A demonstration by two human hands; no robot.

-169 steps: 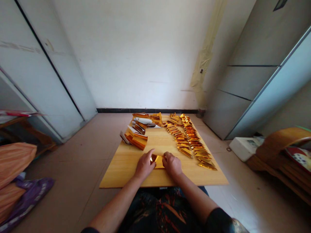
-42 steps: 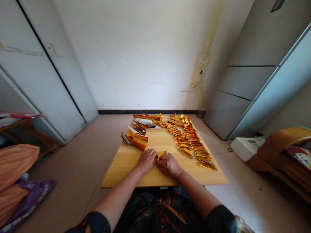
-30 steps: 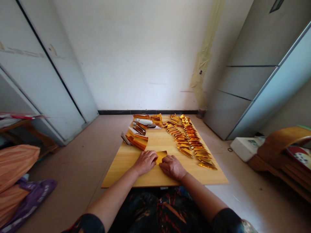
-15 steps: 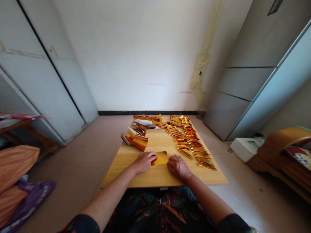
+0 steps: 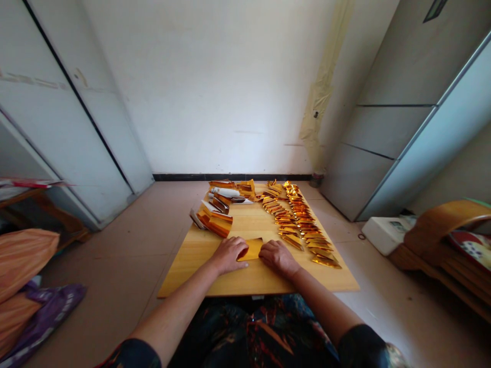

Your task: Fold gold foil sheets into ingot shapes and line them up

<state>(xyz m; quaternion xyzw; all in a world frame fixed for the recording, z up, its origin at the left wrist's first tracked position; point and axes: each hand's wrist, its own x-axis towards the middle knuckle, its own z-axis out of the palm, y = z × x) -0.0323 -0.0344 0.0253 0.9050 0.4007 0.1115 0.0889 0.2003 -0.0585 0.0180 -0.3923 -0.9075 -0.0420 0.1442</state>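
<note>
Gold sheet (image 5: 251,249) lies, in the head view, near the middle of the near edge of the worktop (image 5: 249,278), its left end curling up. The left hand (image 5: 230,254) arches over that end, thumb stretched out at the near side; the right hand (image 5: 279,257), fingers bent, touches the other end. I can't make out whether either pinches it. Folded pieces (image 5: 307,220) run in two rows along the right edge, while curled sheets (image 5: 219,222) and a white roll (image 5: 225,192) lie toward the far left corner
</note>
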